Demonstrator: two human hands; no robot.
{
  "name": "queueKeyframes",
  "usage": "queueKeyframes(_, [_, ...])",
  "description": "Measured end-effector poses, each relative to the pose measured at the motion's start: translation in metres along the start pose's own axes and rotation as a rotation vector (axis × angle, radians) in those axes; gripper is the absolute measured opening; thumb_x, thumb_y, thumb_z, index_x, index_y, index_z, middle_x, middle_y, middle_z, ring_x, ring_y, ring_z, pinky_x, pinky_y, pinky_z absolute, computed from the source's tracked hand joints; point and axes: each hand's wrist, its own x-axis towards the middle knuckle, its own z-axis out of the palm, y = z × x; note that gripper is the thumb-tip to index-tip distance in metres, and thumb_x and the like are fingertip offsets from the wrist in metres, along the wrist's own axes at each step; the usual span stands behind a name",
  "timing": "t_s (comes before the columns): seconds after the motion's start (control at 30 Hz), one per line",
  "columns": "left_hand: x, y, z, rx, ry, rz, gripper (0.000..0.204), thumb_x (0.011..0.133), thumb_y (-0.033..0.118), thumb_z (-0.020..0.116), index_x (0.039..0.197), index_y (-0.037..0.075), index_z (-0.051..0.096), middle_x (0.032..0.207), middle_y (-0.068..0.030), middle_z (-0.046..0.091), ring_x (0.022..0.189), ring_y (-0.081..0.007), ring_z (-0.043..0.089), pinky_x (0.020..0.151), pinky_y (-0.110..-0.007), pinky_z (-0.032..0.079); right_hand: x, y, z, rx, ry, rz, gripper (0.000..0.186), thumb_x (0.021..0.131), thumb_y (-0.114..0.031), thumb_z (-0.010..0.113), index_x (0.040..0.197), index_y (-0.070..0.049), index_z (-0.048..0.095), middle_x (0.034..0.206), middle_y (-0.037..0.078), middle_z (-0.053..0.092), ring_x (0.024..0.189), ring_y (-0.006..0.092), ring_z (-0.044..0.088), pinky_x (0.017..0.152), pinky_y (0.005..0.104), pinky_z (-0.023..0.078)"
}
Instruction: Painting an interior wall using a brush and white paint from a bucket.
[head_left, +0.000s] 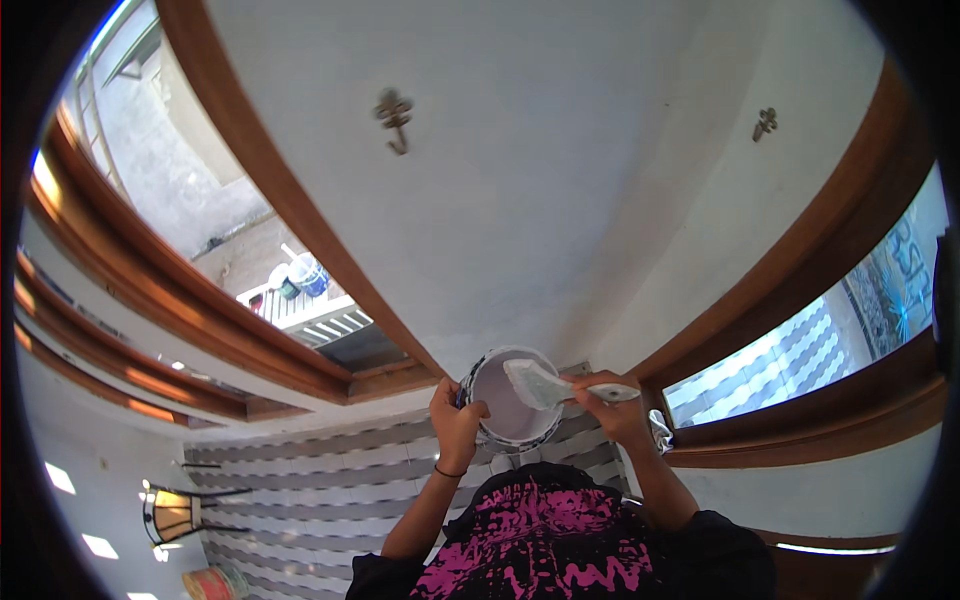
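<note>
A round paint bucket (488, 372) with a smeared rim and pale paint inside is held up in front of my body. My left hand (458, 424) grips its left side, the thumb hooked over the rim. In my right hand (608, 406) is a paintbrush (543, 385), its handle pinched between fingers and thumb. The brush's wide, paint-coated head lies over the bucket's opening, pointing up and left. From this angle I cannot tell whether the bristles touch the paint.
Ahead stands a pale wall (480, 190) with two metal hooks (394, 118). Brown wooden frames edge the window openings left and right. Outside the left one sit several containers (308, 275). A chair (172, 515) and a round tin (214, 583) stand on the patterned tile floor (300, 500).
</note>
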Motion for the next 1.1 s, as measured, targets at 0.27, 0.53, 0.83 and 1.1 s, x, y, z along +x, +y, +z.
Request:
queueKeyframes(0.27, [-0.009, 0.012, 0.034, 0.026, -0.034, -0.048, 0.029, 0.056, -0.009, 0.061, 0.072, 0.006, 0.043, 0.063, 0.0021, 0.044, 0.055, -0.0076, 0.040, 0.047, -0.024, 0.033, -0.016, 0.015, -0.039, 0.247, 0.176, 0.102, 0.011, 0.092, -0.004, 0.060, 0.100, 0.005, 0.061, 0.100, 0.021, 0.068, 0.088, 0.0265, 0.070, 0.073, 0.0393, 0.061])
queueKeyframes(0.53, [0.007, 0.003, 0.052, -0.012, -0.076, -0.023, 0.029, 0.057, -0.010, 0.060, 0.072, 0.006, 0.042, 0.062, 0.0033, 0.042, 0.054, -0.0070, 0.037, 0.047, -0.023, 0.032, -0.016, 0.009, -0.057, 0.375, 0.272, 0.111, 0.012, 0.095, -0.003, 0.055, 0.102, 0.006, 0.058, 0.104, 0.023, 0.067, 0.085, 0.0269, 0.070, 0.075, 0.0372, 0.062])
queueKeyframes(0.83, [0.014, 0.006, 0.064, 0.035, -0.139, 0.007, 0.030, 0.057, -0.010, 0.061, 0.072, 0.006, 0.041, 0.063, 0.0033, 0.041, 0.055, -0.0064, 0.037, 0.047, -0.024, 0.032, -0.009, 0.022, -0.058, 0.372, 0.372, 0.108, 0.012, 0.093, -0.005, 0.057, 0.099, 0.005, 0.057, 0.096, 0.024, 0.068, 0.073, 0.0272, 0.072, 0.066, 0.0372, 0.063])
queueKeyframes(1.1, [0.022, 0.002, 0.069, 0.090, -0.185, -0.010, 0.028, 0.057, -0.010, 0.061, 0.072, 0.005, 0.042, 0.064, 0.0022, 0.044, 0.056, -0.0066, 0.039, 0.048, -0.023, 0.033, -0.016, 0.033, -0.058, 0.516, 0.497, 0.106, 0.011, 0.092, -0.006, 0.058, 0.098, 0.004, 0.058, 0.089, 0.019, 0.068, 0.070, 0.0265, 0.072, 0.064, 0.0362, 0.062])
